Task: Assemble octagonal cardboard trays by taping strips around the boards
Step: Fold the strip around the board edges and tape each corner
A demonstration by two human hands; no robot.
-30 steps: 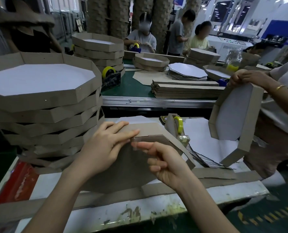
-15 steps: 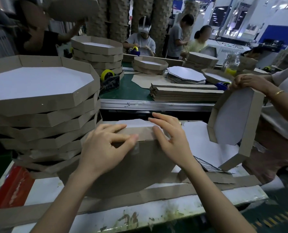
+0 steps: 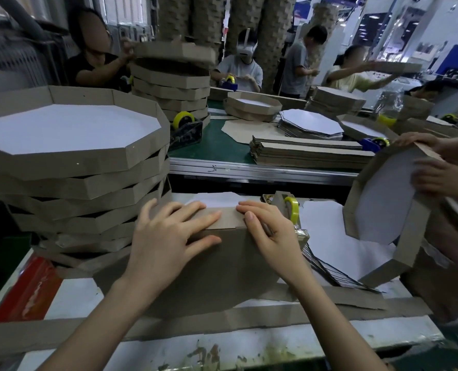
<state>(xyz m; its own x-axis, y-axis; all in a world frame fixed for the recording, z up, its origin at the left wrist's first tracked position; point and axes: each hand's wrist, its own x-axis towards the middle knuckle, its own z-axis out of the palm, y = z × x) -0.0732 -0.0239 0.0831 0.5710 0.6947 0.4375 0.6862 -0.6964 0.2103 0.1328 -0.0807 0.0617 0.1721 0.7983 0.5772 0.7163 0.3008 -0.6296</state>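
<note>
A brown octagonal cardboard board stands tilted on the table in front of me, its brown back toward me. A cardboard strip is folded along its top edge. My left hand lies spread on the board and strip, fingers straight, pressing. My right hand presses on the strip's right part, fingertips on the top edge and thumb on the strip's near face. A tape dispenser with a yellow roll stands just behind my right hand. Long loose strips lie across the near table.
A tall stack of finished octagonal trays stands at my left, touching the work area. At the right another person's hands hold a tray upright. Flat boards lie beneath it. A green conveyor behind carries strips, boards and dispensers.
One second ago my right hand pinched the strip's end at the corner. It then moved up onto the top edge, and both hands now press the strip flat against the board.
</note>
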